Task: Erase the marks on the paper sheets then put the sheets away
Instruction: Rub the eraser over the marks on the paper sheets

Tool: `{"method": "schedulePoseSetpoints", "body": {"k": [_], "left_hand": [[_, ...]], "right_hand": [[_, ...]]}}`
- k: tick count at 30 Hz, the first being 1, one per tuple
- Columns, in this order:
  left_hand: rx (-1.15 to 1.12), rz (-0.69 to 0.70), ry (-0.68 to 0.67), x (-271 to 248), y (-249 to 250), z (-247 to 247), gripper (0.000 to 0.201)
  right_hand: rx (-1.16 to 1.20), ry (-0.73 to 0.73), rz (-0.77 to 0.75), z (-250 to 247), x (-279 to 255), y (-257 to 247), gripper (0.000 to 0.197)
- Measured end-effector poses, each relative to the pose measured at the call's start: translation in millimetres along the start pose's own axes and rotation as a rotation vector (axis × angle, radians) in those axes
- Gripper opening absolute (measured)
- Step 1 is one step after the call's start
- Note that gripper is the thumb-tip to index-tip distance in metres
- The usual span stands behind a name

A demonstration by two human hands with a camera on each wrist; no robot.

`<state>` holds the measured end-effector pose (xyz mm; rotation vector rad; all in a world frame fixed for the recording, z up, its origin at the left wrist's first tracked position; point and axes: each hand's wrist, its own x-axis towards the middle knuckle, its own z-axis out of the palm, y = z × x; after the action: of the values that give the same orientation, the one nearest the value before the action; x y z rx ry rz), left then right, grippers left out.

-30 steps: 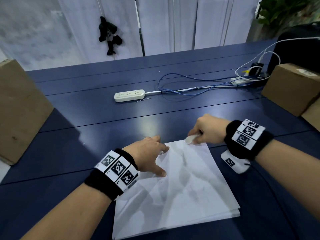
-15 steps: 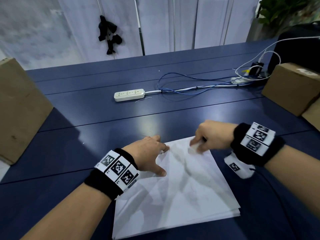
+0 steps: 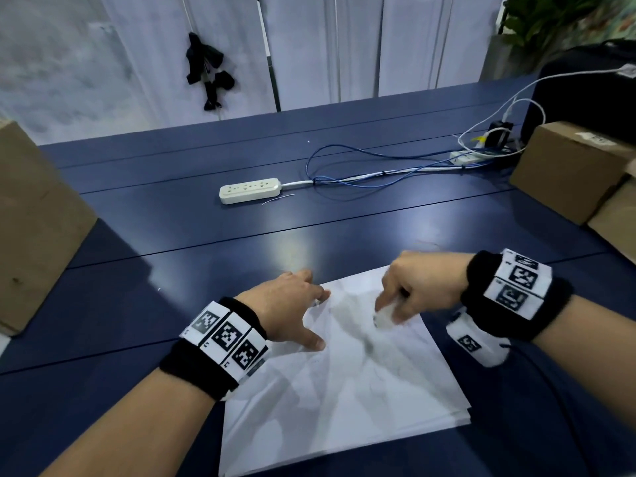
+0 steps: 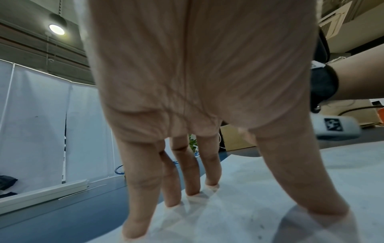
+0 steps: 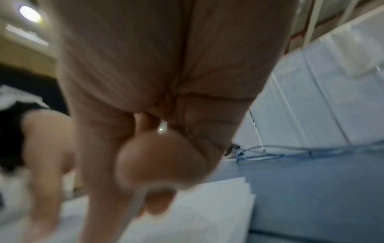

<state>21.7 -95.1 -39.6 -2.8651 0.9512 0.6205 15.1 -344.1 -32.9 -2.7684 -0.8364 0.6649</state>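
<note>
A stack of white paper sheets (image 3: 344, 390) lies on the dark blue table (image 3: 206, 256) in front of me, with faint grey smudges on the top sheet. My left hand (image 3: 292, 311) presses the sheets' far left corner with straight, spread fingers (image 4: 193, 180). The paper (image 4: 259, 197) shows under those fingertips in the left wrist view. My right hand (image 3: 413, 290) pinches a small white eraser (image 3: 383, 316) and holds it down on the top sheet near the far edge. The right wrist view is blurred; the right hand (image 5: 145, 164) hangs over the paper (image 5: 207, 205) with fingers curled.
A white power strip (image 3: 249, 190) with white and blue cables (image 3: 378, 173) lies further back on the table. Cardboard boxes stand at the left (image 3: 34, 228) and right (image 3: 568, 166) edges. White curtains (image 3: 327, 46) hang behind the table.
My right hand has moved with the eraser from the sheet's far corner toward me and inward across the top sheet. The left hand has stayed in place on the paper.
</note>
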Motion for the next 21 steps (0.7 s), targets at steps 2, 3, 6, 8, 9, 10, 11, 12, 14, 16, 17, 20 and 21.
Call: {"method": "schedulePoseSetpoints", "body": {"k": [2,3,6,8,9,10,11,12,14,16,17,20,21], "left_hand": [[0.004,0.000,-0.004,0.4,0.6,-0.2,0.077],[0.007,0.001,-0.004,0.4,0.8,-0.5,0.078],[0.012,-0.002,-0.009,-0.5,1.5,-1.5,0.078],[0.012,-0.005,-0.010,-0.7,1.4,-1.8,0.077],[0.009,-0.007,-0.010,-0.6,1.2,-1.6,0.078],[0.007,-0.008,-0.009,-0.3,0.8,-1.2,0.078],[0.006,-0.008,-0.010,-0.1,0.6,-1.0,0.078],[0.006,-0.009,-0.012,0.1,0.0,-1.1,0.078],[0.009,-0.011,-0.019,0.4,0.4,-1.5,0.077],[0.011,-0.013,-0.026,0.5,1.2,-1.6,0.077],[0.009,-0.015,-0.029,0.5,1.6,-1.8,0.076],[0.010,-0.018,-0.027,-0.2,2.0,-2.0,0.076],[0.010,-0.019,-0.027,-0.2,1.9,-1.9,0.076]], "right_hand": [[0.059,-0.056,0.008,0.0,-1.2,-1.2,0.032],[0.043,-0.013,0.024,-2.6,3.1,1.2,0.030],[-0.037,0.213,0.062,-13.7,20.5,12.3,0.021],[-0.044,0.260,0.081,-16.1,24.7,17.1,0.020],[-0.038,0.237,0.077,-14.3,22.3,18.6,0.021],[-0.024,0.178,0.065,-12.1,16.9,18.1,0.022],[0.008,0.089,0.049,-8.3,10.8,17.2,0.025],[0.057,-0.014,0.028,-5.0,5.0,13.8,0.028],[0.138,-0.123,0.015,-1.1,-1.8,9.9,0.031],[0.102,-0.038,0.034,-4.7,4.3,11.6,0.032],[0.070,0.046,0.056,-7.8,10.9,15.6,0.037],[-0.001,0.223,0.089,-14.1,24.7,24.3,0.032],[-0.012,0.227,0.089,-13.9,23.7,23.8,0.027]]}}
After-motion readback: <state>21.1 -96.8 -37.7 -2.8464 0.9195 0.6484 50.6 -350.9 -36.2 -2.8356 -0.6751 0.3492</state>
